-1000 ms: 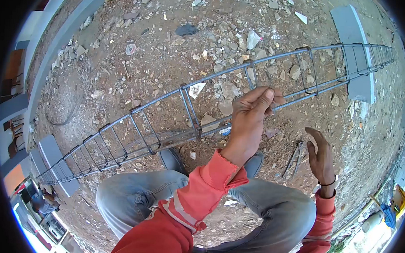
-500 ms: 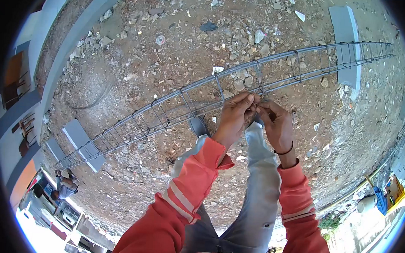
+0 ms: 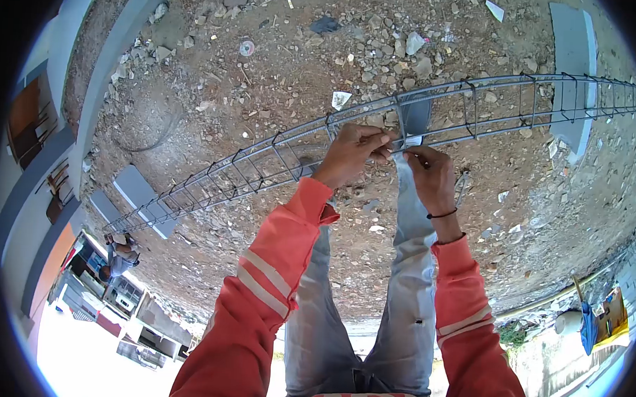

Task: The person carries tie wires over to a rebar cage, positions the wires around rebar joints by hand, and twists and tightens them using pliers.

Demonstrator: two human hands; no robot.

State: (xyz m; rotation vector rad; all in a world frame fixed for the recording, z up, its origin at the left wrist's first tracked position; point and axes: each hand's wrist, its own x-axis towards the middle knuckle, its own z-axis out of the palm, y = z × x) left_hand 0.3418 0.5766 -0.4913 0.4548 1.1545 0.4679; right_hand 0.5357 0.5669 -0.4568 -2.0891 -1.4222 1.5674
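A long rebar cage (image 3: pixel 470 136) of thin steel bars and square stirrups runs across the view in front of me. My left hand (image 3: pixel 355 156) is at its near bar, beside a stirrup, with thumb and fingers pinched together. Just to its right, my right hand (image 3: pixel 432 179) has its fingers closed in a pinch close to the same bar. Whatever is between the fingertips is too small to make out. A dark shoe (image 3: pixel 416 116) shows between the bars of the cage. A small grey object (image 3: pixel 463 181) lies or hangs beside my right hand.
Grey boards (image 3: pixel 574 46) lie under the cage at the right, and another board (image 3: pixel 137 187) at the left. Stones and rubble cover the ground. A person (image 3: pixel 120 254) is at the cage's far left end. Blue and yellow items (image 3: pixel 600 324) are at the right.
My hands have come slightly apart, and my right foot now shows within the cage's bars. The view has shifted, so the cage's right end sits lower and further right.
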